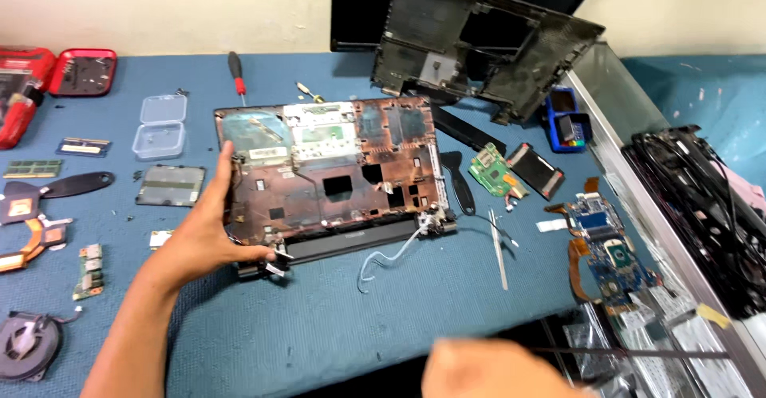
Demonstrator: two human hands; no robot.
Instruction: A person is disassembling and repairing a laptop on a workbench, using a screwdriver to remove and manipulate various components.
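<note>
Laptop chassis (335,174) sits gripped at its left edge by the left hand (203,234); right hand (487,370) is blurred, grip unclear. Loose white cable (391,256) could snag.

- Our left hand (209,230) reaches forward from the lower left, forearm bare, thumb raised and fingers curled in a grip.
- Our right hand (491,370) sits low at the bottom edge, blurred, its pose unclear.
</note>
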